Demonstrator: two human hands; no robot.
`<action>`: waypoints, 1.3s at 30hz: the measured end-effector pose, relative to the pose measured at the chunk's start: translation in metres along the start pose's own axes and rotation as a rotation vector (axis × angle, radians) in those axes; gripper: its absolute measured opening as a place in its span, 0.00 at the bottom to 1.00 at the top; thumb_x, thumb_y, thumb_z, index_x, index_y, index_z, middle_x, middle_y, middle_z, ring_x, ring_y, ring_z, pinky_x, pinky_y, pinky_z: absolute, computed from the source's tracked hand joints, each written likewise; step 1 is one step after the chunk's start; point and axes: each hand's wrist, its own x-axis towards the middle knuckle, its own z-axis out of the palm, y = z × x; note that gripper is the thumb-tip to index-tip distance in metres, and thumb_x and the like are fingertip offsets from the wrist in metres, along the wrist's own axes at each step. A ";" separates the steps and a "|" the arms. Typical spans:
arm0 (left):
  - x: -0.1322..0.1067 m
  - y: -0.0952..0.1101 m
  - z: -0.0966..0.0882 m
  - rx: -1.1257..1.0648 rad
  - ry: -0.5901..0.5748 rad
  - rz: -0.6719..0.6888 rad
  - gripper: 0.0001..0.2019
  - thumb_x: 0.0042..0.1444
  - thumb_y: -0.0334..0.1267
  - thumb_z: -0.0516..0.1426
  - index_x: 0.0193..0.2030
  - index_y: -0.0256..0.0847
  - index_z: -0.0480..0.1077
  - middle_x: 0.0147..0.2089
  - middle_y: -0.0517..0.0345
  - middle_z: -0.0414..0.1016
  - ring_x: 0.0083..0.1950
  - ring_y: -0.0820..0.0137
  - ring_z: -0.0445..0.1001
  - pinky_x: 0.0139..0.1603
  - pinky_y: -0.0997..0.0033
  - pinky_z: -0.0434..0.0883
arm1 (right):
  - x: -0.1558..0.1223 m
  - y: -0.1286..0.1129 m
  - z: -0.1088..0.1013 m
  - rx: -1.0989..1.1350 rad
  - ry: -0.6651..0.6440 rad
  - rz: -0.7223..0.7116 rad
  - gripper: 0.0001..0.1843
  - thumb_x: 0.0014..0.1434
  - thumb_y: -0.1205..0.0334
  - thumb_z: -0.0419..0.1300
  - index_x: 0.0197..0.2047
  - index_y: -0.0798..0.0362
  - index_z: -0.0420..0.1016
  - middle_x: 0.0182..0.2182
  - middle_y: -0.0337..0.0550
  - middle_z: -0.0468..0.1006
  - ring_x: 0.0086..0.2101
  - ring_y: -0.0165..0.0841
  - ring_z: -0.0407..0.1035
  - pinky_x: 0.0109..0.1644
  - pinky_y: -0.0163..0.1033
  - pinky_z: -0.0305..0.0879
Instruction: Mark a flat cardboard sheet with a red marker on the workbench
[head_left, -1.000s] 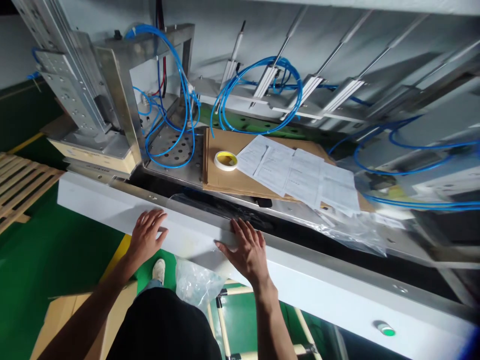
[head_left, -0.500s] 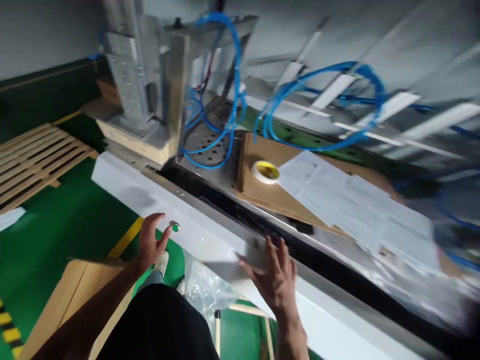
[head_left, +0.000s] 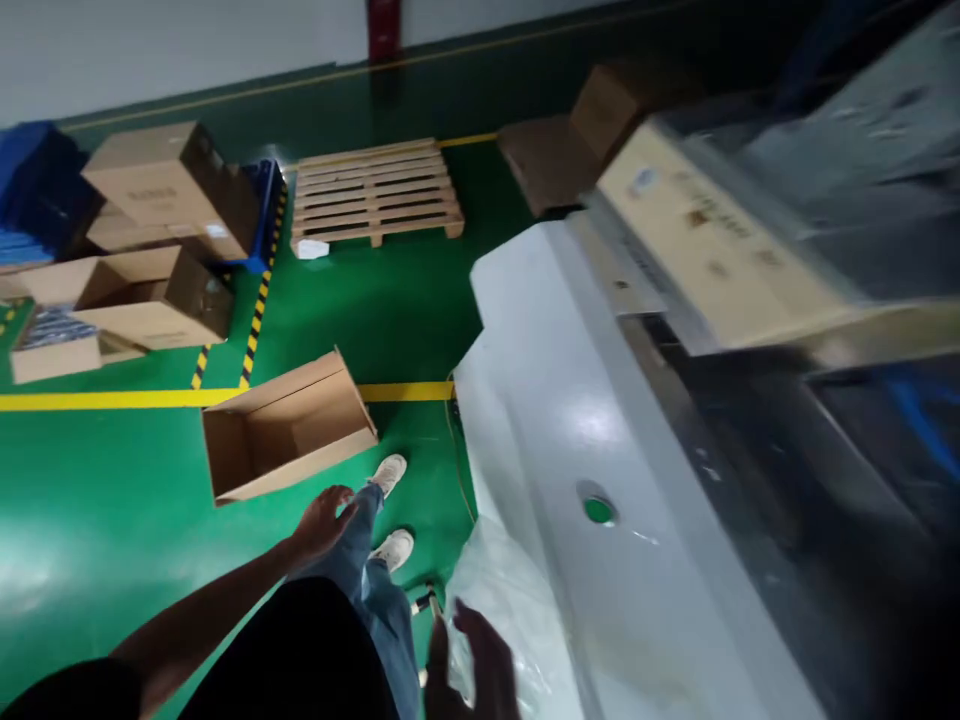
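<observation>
My left hand (head_left: 324, 522) hangs in the air beside my leg, thumb and fingers loosely apart, with nothing in it. Nearest to it is an open cardboard box (head_left: 292, 425) on the floor. My right hand (head_left: 476, 668), dark and blurred at the bottom edge, has its fingers spread and holds nothing I can see. It is in front of a clear plastic bag (head_left: 506, 610); whether they touch I cannot tell. Beside it runs a long white panel (head_left: 600, 420) with a round hole (head_left: 599, 511) through which the green floor shows.
A machine block with a cream-coloured side (head_left: 720, 230) stands at right behind the panel. A wooden pallet (head_left: 375, 190) lies on the green floor ahead. Stacked cartons (head_left: 161, 185) and another open carton (head_left: 150, 300) are at left, near yellow floor lines.
My view has swung left, bringing the boxes and floor into sight. Both hands have come away from the white panel; the left is now by my leg, the right lower down.
</observation>
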 end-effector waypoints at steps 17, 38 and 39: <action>0.233 -0.362 -0.114 0.386 -0.008 -0.495 0.20 0.64 0.36 0.63 0.60 0.32 0.71 0.62 0.38 0.74 0.63 0.53 0.74 0.67 0.46 0.70 | -0.011 -0.029 0.400 0.076 -0.759 -0.366 0.29 0.72 0.56 0.56 0.74 0.44 0.63 0.64 0.47 0.77 0.64 0.47 0.70 0.62 0.55 0.74; 0.358 -0.454 -0.063 0.501 -0.048 -0.449 0.52 0.49 0.52 0.75 0.61 0.11 0.54 0.72 0.19 0.57 0.76 0.41 0.52 0.76 0.33 0.45 | -0.094 -0.052 0.481 -0.028 -0.549 0.080 0.08 0.69 0.62 0.60 0.50 0.48 0.77 0.53 0.48 0.78 0.68 0.49 0.59 0.59 0.55 0.74; 0.359 -0.452 -0.066 0.504 -0.038 -0.450 0.51 0.49 0.53 0.75 0.60 0.10 0.54 0.71 0.19 0.58 0.75 0.41 0.54 0.76 0.34 0.47 | -0.095 -0.052 0.481 -0.020 -0.543 0.086 0.09 0.69 0.62 0.60 0.51 0.48 0.77 0.53 0.48 0.78 0.69 0.49 0.59 0.60 0.55 0.74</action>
